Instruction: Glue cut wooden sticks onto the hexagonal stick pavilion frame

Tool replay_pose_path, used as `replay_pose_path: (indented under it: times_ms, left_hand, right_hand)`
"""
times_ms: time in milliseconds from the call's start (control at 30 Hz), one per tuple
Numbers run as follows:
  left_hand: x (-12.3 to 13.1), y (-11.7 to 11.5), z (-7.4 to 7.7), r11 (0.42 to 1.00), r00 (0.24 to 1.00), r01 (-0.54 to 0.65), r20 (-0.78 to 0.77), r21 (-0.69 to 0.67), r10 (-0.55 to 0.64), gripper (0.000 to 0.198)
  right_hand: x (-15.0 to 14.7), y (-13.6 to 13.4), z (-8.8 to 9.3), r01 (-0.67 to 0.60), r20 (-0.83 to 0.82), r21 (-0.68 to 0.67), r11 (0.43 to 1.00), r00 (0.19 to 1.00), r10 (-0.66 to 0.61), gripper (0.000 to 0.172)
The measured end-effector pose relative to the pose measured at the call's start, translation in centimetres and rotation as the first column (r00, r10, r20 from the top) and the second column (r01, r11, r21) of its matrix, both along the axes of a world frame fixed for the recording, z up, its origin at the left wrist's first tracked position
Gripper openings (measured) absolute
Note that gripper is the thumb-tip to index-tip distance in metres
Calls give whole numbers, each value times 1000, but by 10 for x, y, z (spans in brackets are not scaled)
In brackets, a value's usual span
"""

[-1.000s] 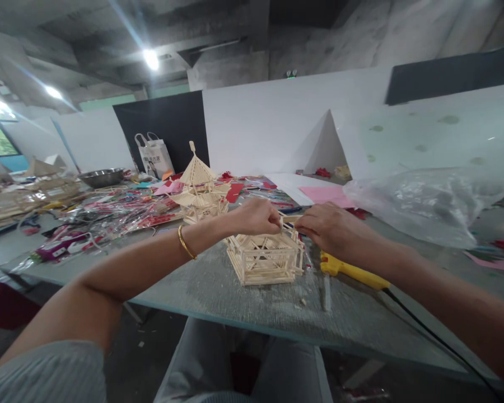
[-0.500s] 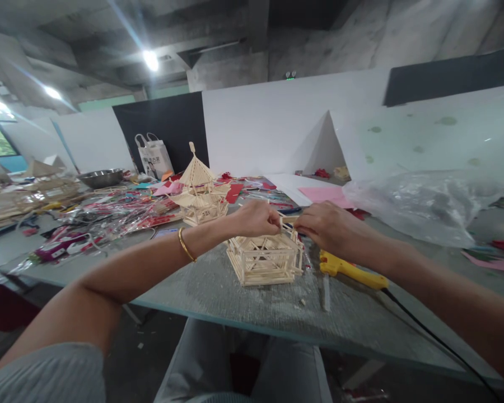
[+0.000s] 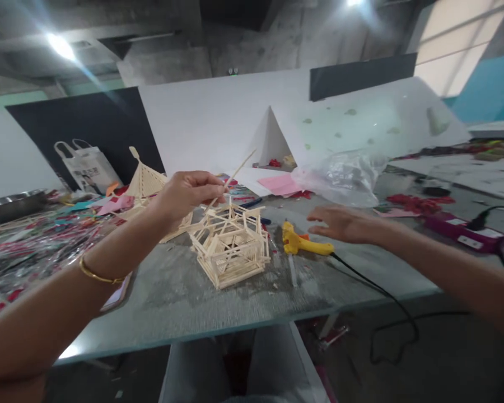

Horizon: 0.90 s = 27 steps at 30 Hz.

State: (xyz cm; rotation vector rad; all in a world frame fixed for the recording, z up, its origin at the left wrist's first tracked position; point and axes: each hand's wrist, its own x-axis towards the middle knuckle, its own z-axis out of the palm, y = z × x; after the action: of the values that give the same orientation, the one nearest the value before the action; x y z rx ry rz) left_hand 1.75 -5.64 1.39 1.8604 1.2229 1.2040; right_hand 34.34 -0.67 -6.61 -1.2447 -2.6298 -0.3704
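A: What is worn on the arms?
B: A thin gold bangle (image 3: pixel 96 275) circles the left wrist, at eight o'clock. The left hand (image 3: pixel 185 193) and right hand (image 3: pixel 340 223) are bare, forearms too.
A: And lower down?
B: Light grey trousers (image 3: pixel 243 364) over both thighs, at six o'clock.

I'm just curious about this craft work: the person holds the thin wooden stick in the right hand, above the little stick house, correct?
Not quite. The head view shows the thin wooden stick pinched in the left hand, above the little stick house. The right hand is open, beside the yellow glue gun.
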Motion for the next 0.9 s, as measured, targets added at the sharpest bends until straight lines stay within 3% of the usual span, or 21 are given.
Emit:
replay_pose_path:
  times_ms: [100,200,300,433,500,567,700,800,900]
  left_hand:
    - [-2,0,-4,997,986,9,165,-74,4,13]
    - [-12,1,-9,994,970,16,243,-107,10,13]
    - [-31,3,-13,993,965,8,261,-122,24,15]
    - [-52,13,-18,989,964,-39,257,-140,74,14]
    - [-55,23,-20,985,962,-36,261,-167,79,15]
    - [-54,37,-22,981,955,-26,284,-193,81,16]
    - [-50,67,-29,980,935,-30,341,-199,98,15]
    - [-53,85,-31,979,933,-6,352,-203,78,12]
    - [-58,98,-31,983,935,15,350,-185,51,12]
  right_hand:
    - [-14,2,-22,1,104,-78,997,995,7,11]
    - [-13,10,-31,-2,150,-115,993,988,20,2]
    - [13,27,-28,21,155,-129,991,988,-1,7]
    - [33,62,-7,114,145,-139,984,985,-93,15]
    - [13,86,3,114,130,-160,981,987,-94,23]
    - [-26,114,6,71,117,-201,977,992,-48,39]
    - [-110,165,-9,-49,132,-328,943,987,97,63]
    - [-139,191,-19,-120,157,-450,885,965,211,62]
    - [-144,202,-24,-176,156,-521,835,942,296,54]
